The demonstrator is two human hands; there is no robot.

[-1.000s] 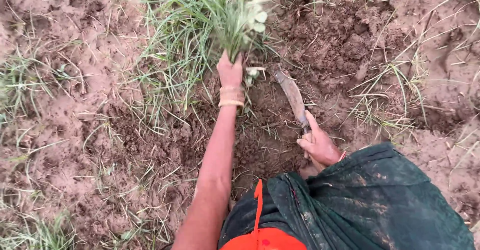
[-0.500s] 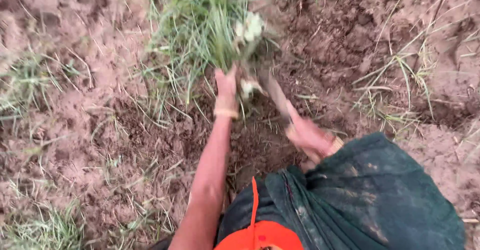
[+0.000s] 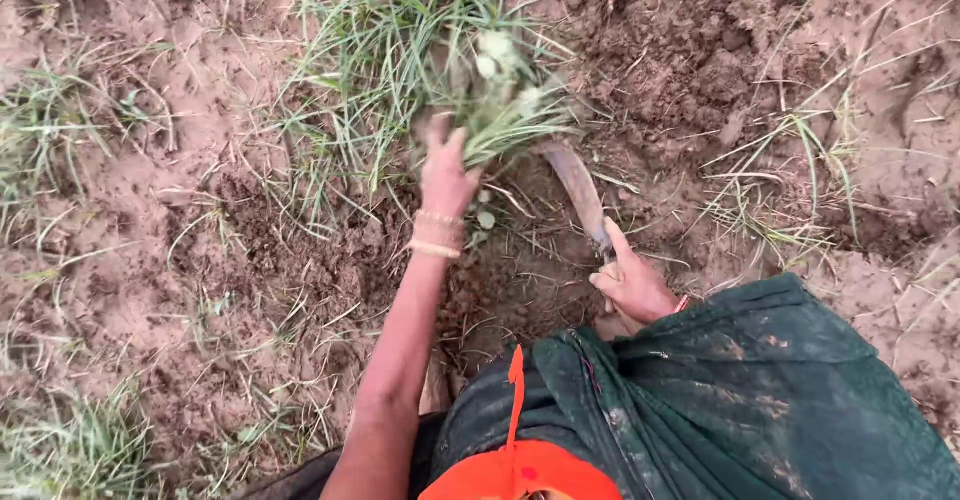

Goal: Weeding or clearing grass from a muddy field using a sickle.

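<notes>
Two hands at a grass clump in loose reddish soil.

The left hand (image 3: 446, 172), bangles at its wrist, is clenched around the base of the grass clump (image 3: 440, 55), which stands just ahead of the person in the dug soil (image 3: 690, 70). The right hand (image 3: 632, 282) grips the handle of a curved blade (image 3: 578, 188), thumb laid along it, the tip reaching under the clump's roots beside the left hand.

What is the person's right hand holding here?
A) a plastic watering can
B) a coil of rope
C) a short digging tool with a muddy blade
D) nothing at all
C: the right hand grips the handle of a short tool whose muddy blade points into the soil under the grass clump that the left hand grasps.
</notes>
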